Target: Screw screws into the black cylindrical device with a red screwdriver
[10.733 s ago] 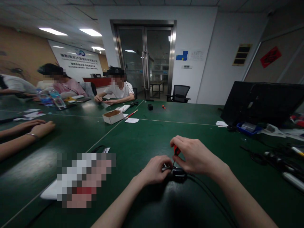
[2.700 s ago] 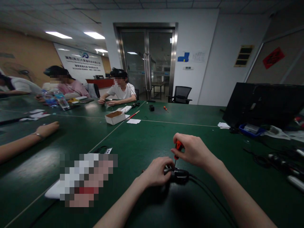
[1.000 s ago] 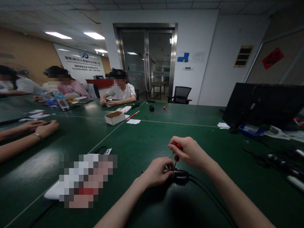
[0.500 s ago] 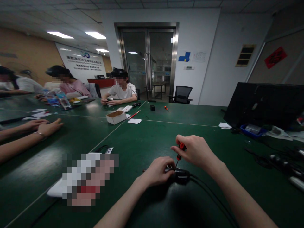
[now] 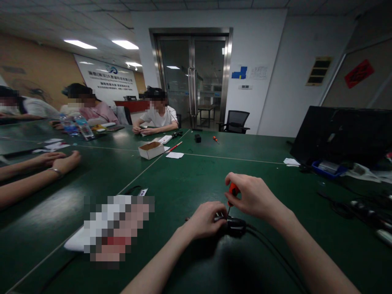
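Far L, co-worker's hands [image 5: 66,164] rest at the table [image 5: 171,181], apart from the person's own. White item [image 5: 74,241] lies flat L of the person's arms, prob. to leave elbow rm. Mid-table, open white box [image 5: 152,152] & spare screwdriver [image 5: 216,139] sit beyond reach of the work, prob. parked. L hand [image 5: 204,219] grips L end of the black device [image 5: 237,226], fingers curled over, prob. to stop it twisting under the tool; device lies on table in front of person, betw. the hands. R hand [image 5: 251,194] pinches the orange-red screwdriver [image 5: 234,189] by its handle from above, shaft near upright, prob. so it meets the device squarely & turns easily. Cables [image 5: 255,229] trail off R, away from L fingers.

Hard to see, L to R: can't tell what co-worker's hands hold, if anything; white item mostly masked by pixel blocks; L fingers hide much of device, so its type is unclear; shaft tip lost by those fingers, can't tell if it's seated; cables fade into shadow toward bottom edge
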The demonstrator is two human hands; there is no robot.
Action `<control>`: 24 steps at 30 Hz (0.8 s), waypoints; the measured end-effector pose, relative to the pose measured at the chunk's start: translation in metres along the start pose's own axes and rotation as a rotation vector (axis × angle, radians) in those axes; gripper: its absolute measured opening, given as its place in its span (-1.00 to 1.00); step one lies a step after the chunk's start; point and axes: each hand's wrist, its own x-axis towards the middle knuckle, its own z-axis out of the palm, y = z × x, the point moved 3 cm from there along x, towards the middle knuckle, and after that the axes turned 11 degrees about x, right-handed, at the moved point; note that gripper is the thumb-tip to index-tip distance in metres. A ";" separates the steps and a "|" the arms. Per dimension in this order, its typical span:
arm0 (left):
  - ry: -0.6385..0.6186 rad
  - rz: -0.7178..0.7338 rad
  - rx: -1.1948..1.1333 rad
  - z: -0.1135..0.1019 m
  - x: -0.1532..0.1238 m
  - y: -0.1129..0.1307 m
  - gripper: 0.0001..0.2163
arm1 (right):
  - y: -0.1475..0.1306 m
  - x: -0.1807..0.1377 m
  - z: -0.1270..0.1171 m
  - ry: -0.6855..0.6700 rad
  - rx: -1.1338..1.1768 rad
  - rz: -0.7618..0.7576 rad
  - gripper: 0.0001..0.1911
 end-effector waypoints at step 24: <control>-0.007 -0.009 0.020 0.001 0.001 0.000 -0.95 | 0.001 0.000 0.002 -0.040 -0.040 -0.052 -0.85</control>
